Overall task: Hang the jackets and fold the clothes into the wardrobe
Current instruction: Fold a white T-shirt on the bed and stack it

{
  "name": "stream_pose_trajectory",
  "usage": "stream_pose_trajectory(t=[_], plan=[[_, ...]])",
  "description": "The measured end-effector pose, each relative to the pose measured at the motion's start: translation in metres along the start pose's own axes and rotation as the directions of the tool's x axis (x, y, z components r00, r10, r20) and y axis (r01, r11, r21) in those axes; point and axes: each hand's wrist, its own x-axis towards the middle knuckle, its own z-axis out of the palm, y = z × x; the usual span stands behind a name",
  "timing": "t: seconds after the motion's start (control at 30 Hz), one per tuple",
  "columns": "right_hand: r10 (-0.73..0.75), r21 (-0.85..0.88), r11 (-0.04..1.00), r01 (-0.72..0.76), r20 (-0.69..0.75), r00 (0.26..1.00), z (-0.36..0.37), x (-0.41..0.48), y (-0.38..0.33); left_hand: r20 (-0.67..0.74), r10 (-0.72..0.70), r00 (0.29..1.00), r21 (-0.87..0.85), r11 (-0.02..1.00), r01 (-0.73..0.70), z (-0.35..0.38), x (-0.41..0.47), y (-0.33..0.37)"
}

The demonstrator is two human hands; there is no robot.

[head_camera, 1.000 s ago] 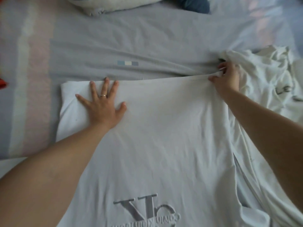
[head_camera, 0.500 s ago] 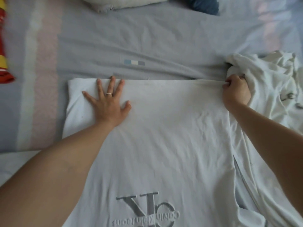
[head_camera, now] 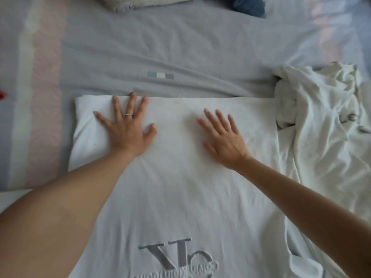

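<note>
A white T-shirt [head_camera: 180, 193] with a grey printed logo lies spread flat on the bed, its far edge straight across the middle of the view. My left hand [head_camera: 128, 129], wearing a ring, presses flat on the shirt's far left part with fingers spread. My right hand [head_camera: 222, 137] lies flat on the shirt right of centre, fingers straight. Neither hand holds anything.
A crumpled white garment [head_camera: 321, 121] is heaped at the right, touching the shirt's edge. The grey bedsheet [head_camera: 180, 47] stretches beyond, with a pink and white striped band [head_camera: 40, 97] at the left. A pale pillow [head_camera: 152, 1] and a dark blue item [head_camera: 247, 5] sit at the top.
My right hand let go of the shirt's far right corner, moved left and now lies flat on the shirt. My left hand stayed pressed in place.
</note>
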Motion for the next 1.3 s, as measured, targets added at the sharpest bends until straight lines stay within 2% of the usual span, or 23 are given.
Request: stream_pose_trajectory(t=[0.03,0.07,0.17,0.27,0.4,0.43,0.6,0.67,0.77,0.83,0.87,0.93,1.0,1.03,1.07,1.1,1.13,1.17,1.27,1.3], plan=[[-0.036,-0.057,0.998,0.039,0.053,0.998,0.003,-0.004,0.011,-0.002,-0.002,1.0,0.001,1.0,0.002,0.0,-0.001,0.0],[0.027,-0.08,0.997,-0.022,0.068,0.997,0.001,-0.005,0.028,-0.011,-0.002,1.0,0.0,1.0,0.002,-0.002,0.0,0.0],[0.371,-0.054,0.928,-0.369,0.047,0.927,-0.007,-0.002,0.073,-0.018,0.008,1.0,-0.004,1.0,-0.008,0.001,0.001,0.0],[0.533,-0.082,0.845,-0.528,0.067,0.843,-0.007,0.009,0.073,-0.012,0.0,1.0,-0.007,1.0,0.0,0.002,0.0,0.0],[0.79,0.016,0.608,-0.794,0.082,0.607,-0.016,0.031,0.038,-0.004,0.004,1.0,-0.026,1.0,-0.004,0.001,0.0,0.002],[0.802,0.059,0.591,-0.805,0.067,0.594,-0.018,0.038,0.023,-0.003,0.003,1.0,-0.026,1.0,-0.003,0.0,-0.001,0.003],[0.593,0.384,0.713,-0.586,0.115,0.797,-0.002,0.081,-0.108,-0.002,-0.002,1.0,-0.057,0.998,0.002,0.001,-0.001,0.0],[0.581,0.389,0.742,-0.546,0.031,0.813,0.009,0.089,-0.137,0.0,0.008,1.0,-0.073,0.997,-0.008,0.001,0.0,0.0],[0.597,0.32,0.772,-0.549,-0.067,0.8,0.022,0.092,-0.141,0.011,0.026,1.0,-0.079,0.997,-0.025,0.001,-0.002,-0.003],[0.616,0.319,0.763,-0.562,-0.096,0.782,0.028,0.092,-0.139,-0.001,0.057,0.998,-0.172,0.983,-0.057,-0.003,-0.004,-0.006],[0.619,0.318,0.764,-0.562,-0.112,0.778,0.029,0.092,-0.139,-0.047,0.051,0.998,-0.297,0.953,-0.063,-0.007,-0.007,-0.011],[0.62,0.298,0.77,-0.564,-0.136,0.773,0.03,0.096,-0.141,-0.186,-0.055,0.981,-0.575,0.816,-0.064,-0.016,-0.013,-0.031],[0.626,0.282,0.766,-0.577,-0.128,0.769,0.031,0.096,-0.141,-0.313,-0.261,0.913,-0.658,0.753,-0.01,-0.02,-0.014,-0.066],[0.625,0.271,0.769,-0.579,-0.128,0.77,0.031,0.096,-0.141,-0.288,-0.382,0.878,-0.695,0.714,0.083,-0.02,-0.007,-0.086],[0.624,0.266,0.771,-0.579,-0.131,0.771,0.03,0.097,-0.141,-0.183,-0.473,0.862,-0.759,0.625,0.182,-0.018,0.004,-0.107],[0.624,0.265,0.77,-0.58,-0.127,0.771,0.03,0.098,-0.141,-0.037,-0.49,0.871,-0.817,0.516,0.256,-0.017,0.015,-0.124],[0.626,0.263,0.769,-0.583,-0.128,0.769,0.03,0.098,-0.141,0.078,-0.427,0.901,-0.839,0.46,0.29,-0.017,0.024,-0.136],[0.63,0.262,0.767,-0.586,-0.129,0.766,0.029,0.098,-0.141,0.131,-0.329,0.935,-0.836,0.47,0.283,-0.02,0.032,-0.143],[0.632,0.263,0.765,-0.588,-0.125,0.765,0.028,0.099,-0.142,0.091,-0.006,0.996,-0.697,0.714,0.068,-0.024,0.044,-0.157],[0.632,0.261,0.764,-0.589,-0.123,0.765,0.028,0.1,-0.144,0.087,0.078,0.993,-0.669,0.743,0.0,-0.027,0.046,-0.16]])
